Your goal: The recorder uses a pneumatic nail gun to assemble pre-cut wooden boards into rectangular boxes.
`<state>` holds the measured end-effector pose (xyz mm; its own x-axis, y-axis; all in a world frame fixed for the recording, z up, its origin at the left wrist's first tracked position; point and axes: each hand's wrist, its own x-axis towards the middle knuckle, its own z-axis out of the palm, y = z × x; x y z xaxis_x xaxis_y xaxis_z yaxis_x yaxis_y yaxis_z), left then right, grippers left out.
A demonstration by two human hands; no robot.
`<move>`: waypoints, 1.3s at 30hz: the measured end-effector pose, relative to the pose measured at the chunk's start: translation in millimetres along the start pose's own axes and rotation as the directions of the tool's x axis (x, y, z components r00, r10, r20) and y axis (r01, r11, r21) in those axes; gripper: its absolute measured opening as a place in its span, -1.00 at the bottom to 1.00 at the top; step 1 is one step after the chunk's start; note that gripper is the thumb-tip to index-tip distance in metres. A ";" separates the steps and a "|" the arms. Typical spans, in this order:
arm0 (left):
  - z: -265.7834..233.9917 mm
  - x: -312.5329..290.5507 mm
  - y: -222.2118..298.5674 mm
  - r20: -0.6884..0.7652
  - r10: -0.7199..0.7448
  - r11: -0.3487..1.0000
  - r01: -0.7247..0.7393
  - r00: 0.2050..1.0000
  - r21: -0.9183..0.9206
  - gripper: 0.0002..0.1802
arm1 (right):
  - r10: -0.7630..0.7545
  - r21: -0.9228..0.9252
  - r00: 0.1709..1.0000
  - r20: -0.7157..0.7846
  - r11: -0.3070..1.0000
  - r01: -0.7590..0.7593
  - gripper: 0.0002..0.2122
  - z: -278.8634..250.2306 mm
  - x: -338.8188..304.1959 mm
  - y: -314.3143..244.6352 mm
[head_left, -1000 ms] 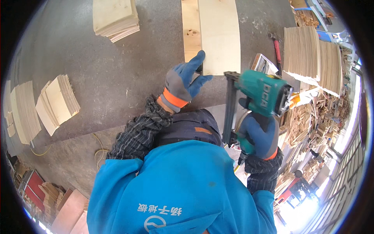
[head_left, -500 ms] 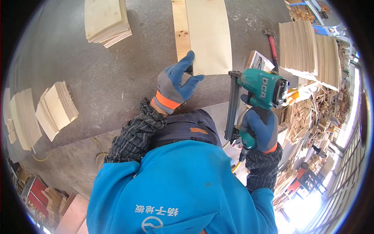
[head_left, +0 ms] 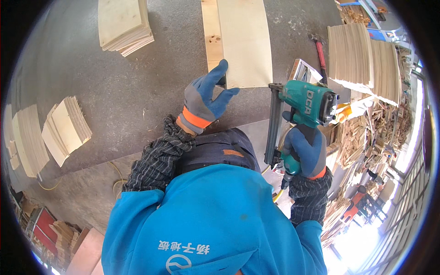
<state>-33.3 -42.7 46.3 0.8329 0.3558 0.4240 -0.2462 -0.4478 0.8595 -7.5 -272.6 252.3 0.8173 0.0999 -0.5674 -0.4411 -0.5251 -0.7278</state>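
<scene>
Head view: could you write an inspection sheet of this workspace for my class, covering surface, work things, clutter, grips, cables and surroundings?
Surface: grey worktop, scuffed, with pale flecks.
Work things: pale board alongside a narrower knotty strip; green nailer near the board's lower right corner.
Clutter: red-handled hammer at right; board stacks at upper left and right.
Grips: left grip gloved, open, at the board's left edge, contact unclear; right grip gloved, closed around the nailer's handle.
Cables: yellow hose below the nailer.
Surroundings: heaped wood pieces at right; bright glare lower right.
</scene>
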 end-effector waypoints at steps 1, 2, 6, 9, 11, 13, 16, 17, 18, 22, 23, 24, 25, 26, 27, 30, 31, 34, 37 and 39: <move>0.1 -1.4 -0.4 0.004 -0.005 1.000 0.005 1.000 0.011 -0.24 | -0.001 -0.001 1.000 -0.001 1.000 0.001 -0.48 -0.1 -0.6 -0.2; 0.1 -4.1 -0.7 0.009 -0.012 1.000 0.011 1.000 0.021 -0.24 | 0.004 0.003 1.000 0.009 1.000 -0.004 -0.49 0.1 -1.0 0.5; -2.2 -6.6 -6.3 0.021 -0.066 0.998 0.066 0.998 -0.020 -0.23 | 0.011 0.096 1.000 0.027 0.995 -0.013 -0.55 -6.2 0.4 0.0; -2.7 -4.0 -11.1 -0.003 -0.015 1.000 0.015 1.000 0.013 -0.25 | -0.060 0.088 0.998 -0.030 0.994 0.063 -0.62 -13.4 0.1 4.2; -3.2 -1.6 -9.1 0.031 -0.090 0.996 0.090 0.995 -0.013 -0.26 | -0.067 0.085 0.994 -0.090 0.994 0.074 -0.67 -20.3 6.0 16.4; -2.1 9.2 3.9 0.027 -0.064 0.998 0.065 0.998 -0.021 -0.27 | -0.098 0.101 0.972 -0.215 0.987 0.121 -0.78 -33.2 8.3 36.3; -1.4 8.8 7.4 -0.008 -0.057 0.998 0.056 0.998 -0.042 -0.29 | -0.217 -0.232 0.947 -0.238 0.959 0.161 -0.76 -50.4 56.0 127.8; -5.9 2.2 -4.5 0.001 -0.060 0.998 0.060 0.998 -0.001 -0.28 | -0.505 -0.423 0.772 -0.385 0.840 0.338 -0.73 -29.8 85.6 167.9; -7.4 -5.4 -14.7 0.019 -0.063 0.998 0.063 0.998 0.025 -0.27 | -0.431 -0.716 0.812 -0.393 0.698 0.024 -0.70 -26.2 110.7 206.1; -15.1 8.4 19.3 0.218 -0.445 0.812 0.494 0.868 -0.310 -0.28 | -0.266 -0.745 0.955 -0.129 0.662 0.084 -0.53 -36.0 114.5 182.5; -15.5 20.8 24.9 0.232 -0.423 0.836 0.476 0.876 -0.274 -0.29 | -0.230 -0.809 0.970 -0.075 0.583 0.076 -0.47 -38.9 124.6 190.2; -17.6 28.4 19.9 0.247 -0.383 0.851 0.444 0.890 -0.281 -0.29 | -0.251 -0.799 0.962 -0.112 0.598 0.063 -0.47 -36.1 133.6 195.1; -19.8 34.7 10.5 0.243 -0.436 0.789 0.498 0.866 -0.360 -0.29 | -0.294 -0.817 0.949 -0.118 0.571 0.075 -0.50 -29.9 141.1 201.8; -17.8 42.9 5.0 0.244 -0.489 0.718 0.546 0.837 -0.433 -0.28 | -0.337 -0.835 0.934 -0.123 0.543 0.086 -0.53 -22.1 155.2 208.8; -13.5 50.7 14.3 0.274 -0.456 0.726 0.532 0.847 -0.435 -0.28 | -0.340 -0.825 0.926 -0.167 0.562 0.058 -0.53 -13.8 173.0 226.7; 7.0 68.4 46.1 0.367 -0.457 0.662 0.586 0.810 -0.468 -0.29 | -0.425 -0.831 0.869 -0.253 0.555 0.029 -0.53 -13.2 204.5 256.8; 8.1 68.3 44.8 0.355 -0.484 0.611 0.599 0.800 -0.518 -0.30 | -0.420 -0.830 0.879 -0.225 0.555 0.053 -0.50 -12.1 204.6 250.2; 17.7 65.7 34.5 0.449 -0.507 0.473 0.673 0.736 -0.569 -0.32 | -0.525 -0.842 0.792 -0.311 0.539 0.026 -0.42 -13.7 198.6 251.9; 6.4 65.9 6.3 0.483 -0.549 0.397 0.721 0.682 -0.567 -0.36 | -0.248 -0.750 0.957 -0.151 0.659 0.052 -0.37 -2.4 179.7 188.3; 8.4 64.0 7.3 0.489 -0.555 0.382 0.728 0.673 -0.569 -0.40 | -0.173 -0.537 0.985 -0.002 0.831 0.145 -0.43 2.1 143.3 139.7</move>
<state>22.4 -30.1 77.3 0.9394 0.0872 -0.3316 0.2307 0.5547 0.7994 47.3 -329.9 68.5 0.8819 0.1879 -0.4324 -0.0490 -0.8756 -0.4805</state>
